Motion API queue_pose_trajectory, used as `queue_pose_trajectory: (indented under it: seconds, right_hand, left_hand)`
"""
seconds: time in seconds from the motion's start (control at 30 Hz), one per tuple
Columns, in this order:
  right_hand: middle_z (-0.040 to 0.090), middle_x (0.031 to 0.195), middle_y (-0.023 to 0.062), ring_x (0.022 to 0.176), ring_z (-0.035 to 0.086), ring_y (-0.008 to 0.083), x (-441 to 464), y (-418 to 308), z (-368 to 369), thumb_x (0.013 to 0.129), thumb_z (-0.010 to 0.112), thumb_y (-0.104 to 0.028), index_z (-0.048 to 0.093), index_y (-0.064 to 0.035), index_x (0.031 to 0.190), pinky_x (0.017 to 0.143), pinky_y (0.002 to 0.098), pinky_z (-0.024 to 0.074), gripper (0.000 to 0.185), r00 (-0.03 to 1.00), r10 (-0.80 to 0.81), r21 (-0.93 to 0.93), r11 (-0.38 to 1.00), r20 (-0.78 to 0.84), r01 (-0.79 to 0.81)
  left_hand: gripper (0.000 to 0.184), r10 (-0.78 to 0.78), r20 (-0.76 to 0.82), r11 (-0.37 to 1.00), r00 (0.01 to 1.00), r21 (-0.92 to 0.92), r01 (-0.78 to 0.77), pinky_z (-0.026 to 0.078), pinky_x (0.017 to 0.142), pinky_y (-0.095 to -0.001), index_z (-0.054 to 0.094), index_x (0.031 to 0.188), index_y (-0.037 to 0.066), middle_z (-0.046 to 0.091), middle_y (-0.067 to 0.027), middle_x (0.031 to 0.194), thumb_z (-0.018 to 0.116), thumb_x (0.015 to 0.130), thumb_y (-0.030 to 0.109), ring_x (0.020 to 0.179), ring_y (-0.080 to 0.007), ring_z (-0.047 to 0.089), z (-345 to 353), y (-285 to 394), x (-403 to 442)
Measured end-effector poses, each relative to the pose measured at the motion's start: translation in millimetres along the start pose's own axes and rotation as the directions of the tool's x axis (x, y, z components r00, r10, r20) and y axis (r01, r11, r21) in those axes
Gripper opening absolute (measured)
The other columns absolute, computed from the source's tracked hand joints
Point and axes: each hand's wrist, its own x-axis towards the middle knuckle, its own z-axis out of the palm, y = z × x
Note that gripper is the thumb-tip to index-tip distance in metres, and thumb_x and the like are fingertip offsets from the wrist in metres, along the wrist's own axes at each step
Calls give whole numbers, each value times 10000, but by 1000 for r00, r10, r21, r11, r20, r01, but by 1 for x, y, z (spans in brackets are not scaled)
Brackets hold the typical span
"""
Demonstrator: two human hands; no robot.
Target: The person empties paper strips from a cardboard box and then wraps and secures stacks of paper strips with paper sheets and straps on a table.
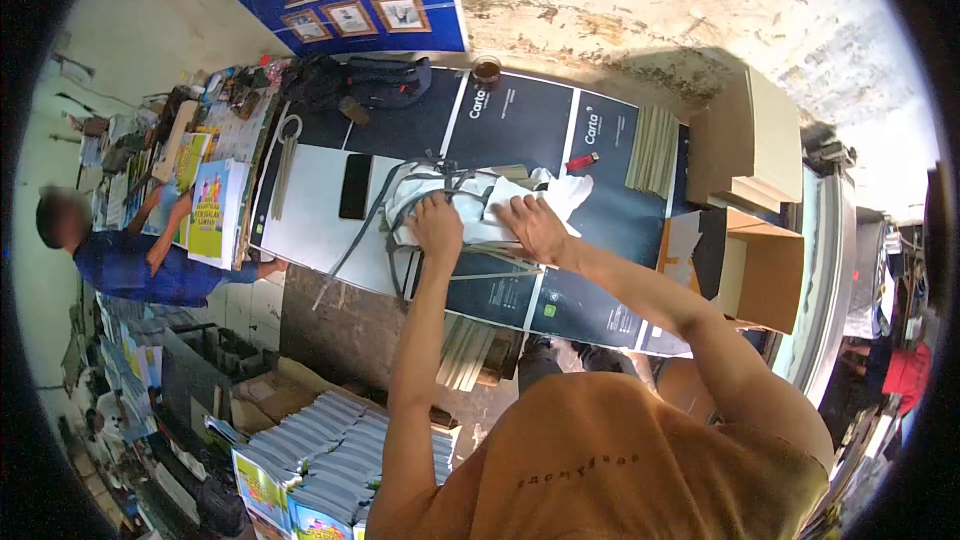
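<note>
Paper [568,198] lies crumpled mid-table [600,285], grey straps [367,231] looped over its left part; the left hand [435,227] rests on it with fingers bent, the right hand [538,230] with fingers slightly apart, though I cannot tell whether either pinches anything. The work looks partway along: straps already cross the paper, but one end trails loose past the near edge and the paper's right side flares, unsecured.
</note>
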Motion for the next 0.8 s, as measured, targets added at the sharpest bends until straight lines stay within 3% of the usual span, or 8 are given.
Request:
queue_pose_trajectory:
  seconds: [0.2, 0.27, 0.33, 0.43, 0.5, 0.57, 0.6, 0.8]
  right_hand:
    - [500, 1218, 194, 1096, 501, 367, -10, 26, -9, 653, 762, -506, 419, -17, 1333, 930, 464, 408, 906, 999, 16, 370, 929, -49, 3]
    - [538, 1202, 241, 1084, 517, 420, -3, 37, -11, 541, 775, -638, 383, 23, 1335, 919, 520, 403, 1105, 940, 301, 338, 912, -162, -234]
    - [582, 1142, 241, 1051, 552, 420, 8, 45, -15, 549, 810, -567, 411, 26, 1308, 925, 511, 410, 1042, 869, 478, 408, 774, 127, -485]
    - [599, 1117, 234, 1034, 578, 396, -5, 22, -19, 541, 855, -448, 484, 36, 1231, 914, 470, 430, 922, 892, 435, 578, 762, -122, -292]
    - [634, 997, 164, 961, 603, 324, -30, -4, -9, 635, 772, -233, 606, -37, 1063, 843, 435, 448, 499, 921, 290, 665, 745, -261, -46]
    - [634, 914, 130, 875, 618, 294, -55, -28, 34, 684, 668, -109, 595, -51, 1079, 818, 399, 455, 405, 997, -9, 442, 896, -72, 40]
    - [622, 853, 107, 831, 618, 280, -71, -41, 45, 705, 598, -66, 581, -61, 1086, 800, 391, 451, 381, 977, -99, 395, 903, -190, 168]
    - [637, 819, 106, 791, 640, 290, -95, -51, 88, 784, 529, -113, 530, -64, 1135, 779, 397, 462, 354, 981, -191, 334, 926, 16, 175]
  left_hand:
    - [202, -153, -131, 961, 980, -252, 116, 353, 843, -518, 623, 1004, 71, 653, -127, 950, 611, 862, 213, 953, -338, 577, 15, -26, -10]
    - [219, -146, -202, 970, 968, -223, 99, 350, 839, -509, 628, 1008, 71, 656, -128, 938, 615, 865, 236, 945, -337, 575, 13, -16, -13]
    - [251, -143, -184, 971, 972, -217, 101, 345, 836, -501, 634, 999, 69, 662, -121, 892, 628, 860, 278, 947, -330, 565, 12, -13, -10]
    - [245, -149, -202, 971, 968, -216, 104, 348, 822, -504, 634, 972, 63, 659, -116, 862, 626, 858, 280, 935, -329, 560, 15, -18, -8]
    - [236, -155, -173, 963, 973, -248, 109, 356, 815, -510, 627, 966, 62, 658, -122, 877, 621, 859, 273, 945, -332, 558, 20, -22, -10]
    - [210, -161, -154, 955, 975, -273, 115, 354, 824, -519, 622, 964, 62, 659, -125, 904, 613, 860, 244, 954, -338, 554, 22, -21, -9]
    - [190, -166, -147, 952, 975, -282, 119, 348, 837, -525, 620, 966, 62, 660, -124, 924, 606, 861, 219, 958, -342, 552, 23, -19, -8]
    - [151, -160, -237, 963, 958, -249, 100, 356, 814, -521, 618, 958, 67, 660, -116, 923, 588, 874, 189, 945, -343, 548, 32, -22, 1]
